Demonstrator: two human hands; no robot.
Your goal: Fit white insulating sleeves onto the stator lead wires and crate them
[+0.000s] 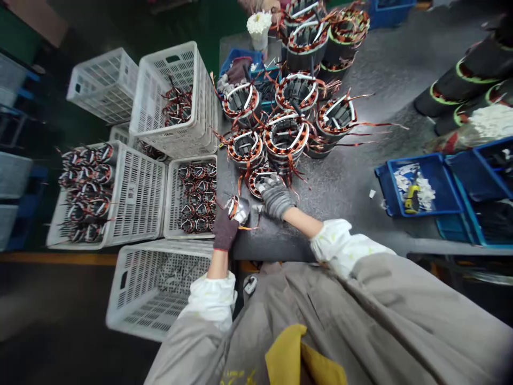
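While clamped in the closed, dark-gloved left hand: small stator, over the near edge of the table. Just right of the small stator, grey-gloved right hand laid on a larger stator, grip impossible to tell. Beyond the small stator, clustered wound stators; left of it, white crate filled with more.

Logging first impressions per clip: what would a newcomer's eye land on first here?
A cluster of copper-wound motor stators crowds the middle of the grey worktable. At its left edge the gloved left hand holds a small stator, the right hand resting on a second stator beside it. White plastic crates of more stators stand on the left.
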